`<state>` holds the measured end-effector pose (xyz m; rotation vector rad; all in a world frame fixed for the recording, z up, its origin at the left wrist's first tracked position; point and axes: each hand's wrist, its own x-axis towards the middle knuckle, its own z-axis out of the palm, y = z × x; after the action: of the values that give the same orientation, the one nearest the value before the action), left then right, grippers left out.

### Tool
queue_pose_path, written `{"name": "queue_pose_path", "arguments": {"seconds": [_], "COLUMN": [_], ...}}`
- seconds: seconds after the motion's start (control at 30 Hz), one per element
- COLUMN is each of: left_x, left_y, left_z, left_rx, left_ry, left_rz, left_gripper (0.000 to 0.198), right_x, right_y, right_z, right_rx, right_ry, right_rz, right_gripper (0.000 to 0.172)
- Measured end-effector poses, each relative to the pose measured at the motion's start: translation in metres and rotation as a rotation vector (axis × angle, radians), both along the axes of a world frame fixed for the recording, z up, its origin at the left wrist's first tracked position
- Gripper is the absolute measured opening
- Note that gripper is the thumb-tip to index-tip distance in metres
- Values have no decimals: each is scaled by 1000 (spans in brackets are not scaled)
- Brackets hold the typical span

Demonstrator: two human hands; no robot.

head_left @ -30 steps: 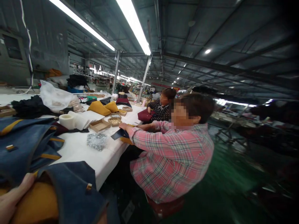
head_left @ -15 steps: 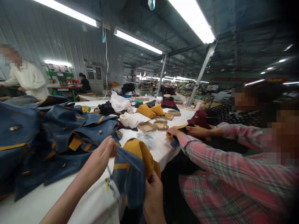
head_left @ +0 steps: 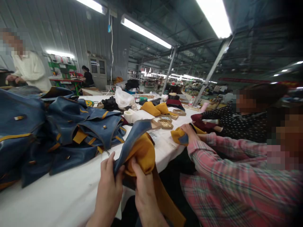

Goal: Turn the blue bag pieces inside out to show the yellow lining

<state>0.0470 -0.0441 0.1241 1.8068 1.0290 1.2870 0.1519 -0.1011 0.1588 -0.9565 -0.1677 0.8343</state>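
Between my hands is a blue leather-like bag piece [head_left: 132, 137] with a mustard-yellow lining [head_left: 144, 153], held up at the table's near edge. My left hand [head_left: 110, 181] is closed on the blue edge at its left. My right hand [head_left: 144, 186] grips the yellow lining, thumb on top; its other fingers are hidden. A long yellow-brown flap [head_left: 165, 198] hangs down to the right of my right hand. To the left, a heap of similar blue bag pieces [head_left: 63, 126] with yellow trim and small metal fittings lies on the white-covered table [head_left: 59, 195].
Small cardboard boxes [head_left: 165, 124] of metal parts, a white roll [head_left: 129, 116], a clear plastic bag [head_left: 123, 98] and folded yellow pieces [head_left: 151, 108] lie farther back. At my right, a co-worker in a plaid sleeve [head_left: 213, 157] handles a yellow-and-blue piece [head_left: 177, 135]; another person sits beyond.
My left hand has moved down and right and taken hold of the blue edge. The bag piece has turned, showing more yellow lining. The co-worker's hands have shifted slightly.
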Motion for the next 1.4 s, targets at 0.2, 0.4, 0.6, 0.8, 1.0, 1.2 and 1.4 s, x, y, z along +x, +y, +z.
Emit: {"name": "queue_pose_path", "arguments": {"seconds": [0.2,0.4,0.6,0.8,1.0,1.2,1.4], "left_x": [-24,-35,-3,13,7,-15,-16], "left_y": [40,-23,-23,10,37,73,50], "left_z": [32,64,19,18,29,43,61], "left_rx": [-402,112,116,115,-106,-463,-74], "left_ry": [-497,-225,-10,-66,-292,-475,-155], "left_rz": [131,86,-43,25,-45,-168,-44], "left_gripper": [42,59,69,65,29,60,54], "right_x": [11,10,-13,-25,-26,14,20], "right_y": [-16,-9,-5,1,-14,-43,-22], "right_z": [7,15,27,15,2,-4,-2], "right_rx": [-35,-73,115,193,114,135,219], "right_ry": [174,173,329,458,318,179,272], "right_rz": [29,-233,1,167,170,275,189], "right_gripper": [68,67,52,50,36,40,51]}}
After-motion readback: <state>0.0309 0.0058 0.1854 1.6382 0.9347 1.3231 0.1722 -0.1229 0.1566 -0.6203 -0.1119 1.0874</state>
